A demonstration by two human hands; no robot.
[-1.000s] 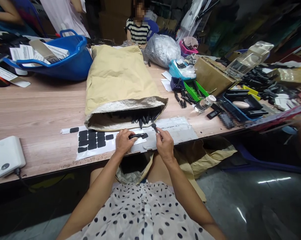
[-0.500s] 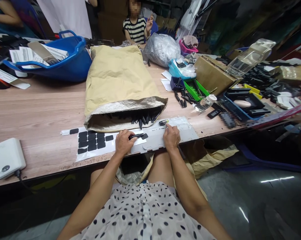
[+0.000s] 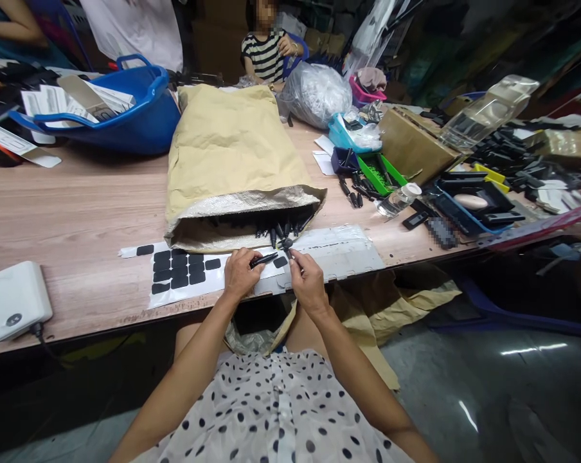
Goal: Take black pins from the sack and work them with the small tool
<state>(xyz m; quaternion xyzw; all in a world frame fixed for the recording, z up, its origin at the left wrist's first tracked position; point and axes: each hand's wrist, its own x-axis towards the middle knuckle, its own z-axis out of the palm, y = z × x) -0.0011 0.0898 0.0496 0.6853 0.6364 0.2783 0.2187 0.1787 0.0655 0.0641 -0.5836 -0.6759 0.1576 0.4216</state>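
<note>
My left hand (image 3: 241, 273) is closed around a slim black pen-like piece (image 3: 265, 260), whose tip points right. In my right hand (image 3: 308, 278) is a small hammer (image 3: 286, 245) with a dark head, gripped by its thin handle. The hammer head is just beyond the tip of the black piece; whether they touch I cannot tell. Beneath both hands lies a whitish board (image 3: 348, 254). A white sheet with several black rounded stickers (image 3: 180, 270) extends to the left, and one loose black sticker (image 3: 280, 262) lies between the hands.
A large paper sack (image 3: 237, 148) lies with its mouth facing me, black pieces inside. Left of it stand a blue basin (image 3: 150, 122) and a white power bank (image 3: 17, 301). To the right are a green tray (image 3: 391, 170) and a small bottle (image 3: 399, 200). A person (image 3: 266, 54) sits opposite.
My right hand has brought the hammer leftward, close to the black piece in my left hand. My left hand has barely moved. The person opposite has lowered a raised hand.
</note>
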